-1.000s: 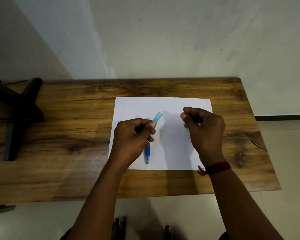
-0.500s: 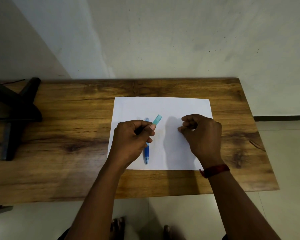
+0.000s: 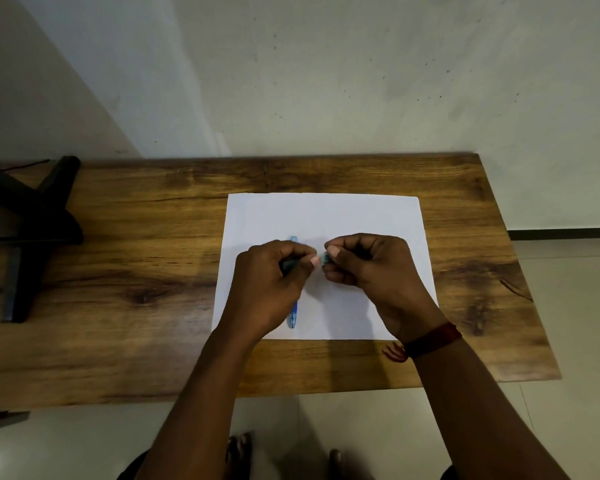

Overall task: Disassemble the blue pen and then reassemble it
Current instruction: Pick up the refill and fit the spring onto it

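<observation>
**Two hands meeting over a teal pen piece**

From my remote seat I saw one wooden table [image 3: 118, 271] bearing one white sheet [image 3: 326, 216]. Both hands were curled over it: the left hand [image 3: 271, 282] gripped a teal pen piece [image 3: 324, 259], whose free end the right hand [image 3: 368, 268] pinched. One blue pen part [image 3: 293, 315] lay on the sheet beneath the left hand. I could read no writing.

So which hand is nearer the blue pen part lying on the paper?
Left. The left hand sits directly over the blue pen part, hiding its middle. The right hand is off to the right of it, fingertips meeting the left hand's at a small teal piece.
</observation>
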